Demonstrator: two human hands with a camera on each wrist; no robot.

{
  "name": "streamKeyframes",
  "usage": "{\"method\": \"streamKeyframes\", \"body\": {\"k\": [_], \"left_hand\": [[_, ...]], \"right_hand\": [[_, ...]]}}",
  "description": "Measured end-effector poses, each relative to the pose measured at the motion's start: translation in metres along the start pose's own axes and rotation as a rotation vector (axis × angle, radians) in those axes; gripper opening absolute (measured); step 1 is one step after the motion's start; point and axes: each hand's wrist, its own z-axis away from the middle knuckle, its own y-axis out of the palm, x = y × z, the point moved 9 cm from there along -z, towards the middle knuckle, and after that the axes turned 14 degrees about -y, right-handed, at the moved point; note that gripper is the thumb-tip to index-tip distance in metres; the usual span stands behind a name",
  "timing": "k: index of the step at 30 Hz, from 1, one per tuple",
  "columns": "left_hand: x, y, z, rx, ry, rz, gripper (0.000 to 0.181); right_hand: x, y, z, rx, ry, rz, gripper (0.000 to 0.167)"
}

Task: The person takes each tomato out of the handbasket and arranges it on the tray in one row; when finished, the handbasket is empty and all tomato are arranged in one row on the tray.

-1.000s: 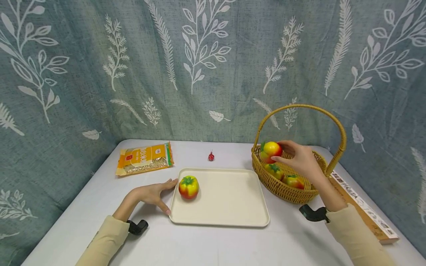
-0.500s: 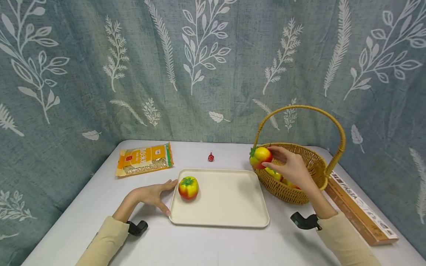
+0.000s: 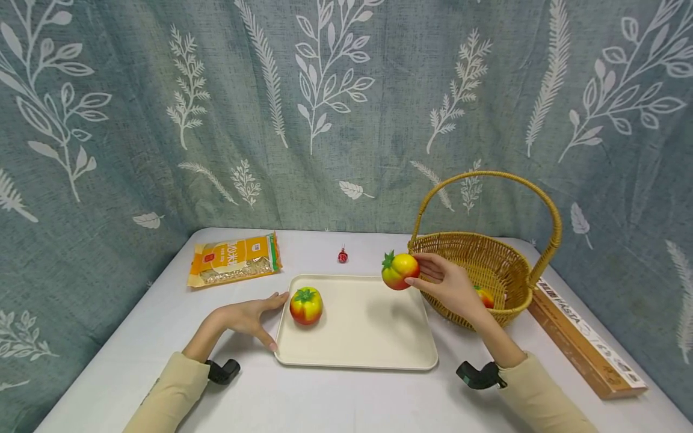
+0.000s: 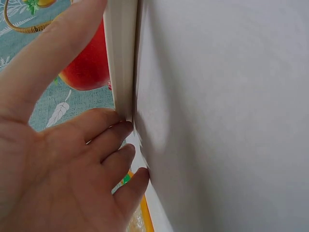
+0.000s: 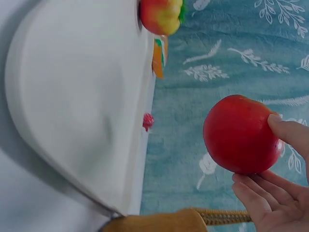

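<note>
My right hand (image 3: 448, 285) pinches a red-and-yellow tomato (image 3: 399, 270) with a green leafy top between thumb and fingertips. It is held in the air over the back right corner of the cream tray (image 3: 357, 331). From the right wrist view, the red underside of this held tomato (image 5: 241, 135) shows. Another tomato (image 3: 306, 306) sits at the left end of the tray, leafy top up. Against the tray's left edge rests my left hand (image 3: 246, 317), thumb and fingers spread apart; the left wrist view shows its fingertips touching the tray's rim (image 4: 123, 63).
A wicker basket (image 3: 471, 240) with a tall handle stands right of the tray, a further tomato (image 3: 484, 296) partly visible inside. Beside it lies a long pasta box (image 3: 587, 343). A yellow grain bag (image 3: 235, 258) and a small red ornament (image 3: 343, 255) lie behind the tray.
My right hand has carried the tomato leftward out of the basket, past its rim, to above the tray's back right corner. The left hand has stayed at the tray's edge.
</note>
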Motion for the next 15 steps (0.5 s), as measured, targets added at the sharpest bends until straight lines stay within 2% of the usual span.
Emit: {"method": "streamKeyframes", "body": {"k": [8, 15], "left_hand": [[-0.001, 0.000, 0.001, -0.001, 0.008, -0.006, 0.115], [-0.001, 0.000, 0.002, -0.002, 0.001, -0.011, 0.115]], "right_hand": [[-0.006, 0.021, 0.004, 0.015, 0.022, -0.097, 0.058], [-0.009, 0.046, 0.005, 0.076, 0.038, -0.164, 0.058]]}}
